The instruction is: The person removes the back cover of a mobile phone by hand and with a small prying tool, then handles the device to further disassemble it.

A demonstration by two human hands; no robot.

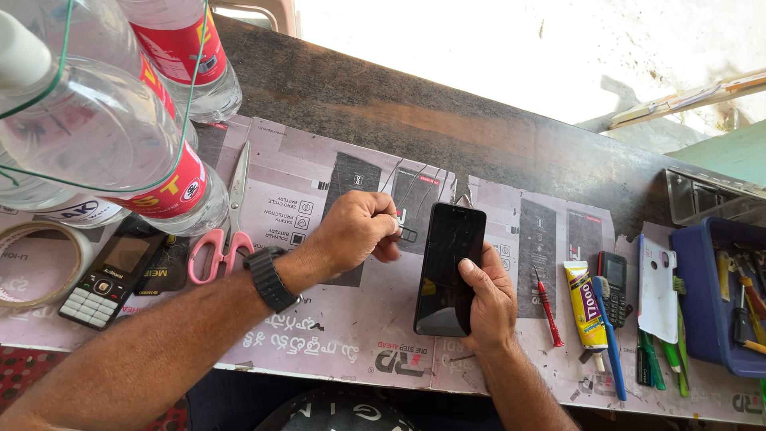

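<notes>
My right hand [488, 299] grips a black smartphone [448, 263] by its right edge, screen up, over the cardboard-covered worktop [335, 335]. My left hand [357, 230], with a black watch on the wrist, pinches a small card tray [404, 232] right beside the phone's upper left edge. The tray looks pulled out of the phone's side or just touching it; which one I cannot tell.
Pink-handled scissors [227, 227], a keypad phone [108, 279], a tape roll [36, 263] and clear plastic bottles [104, 128] lie at left. At right are a red screwdriver [548, 307], a glue tube [585, 307], a small black phone [613, 286], a white phone cover [657, 287] and a blue tool bin [722, 295].
</notes>
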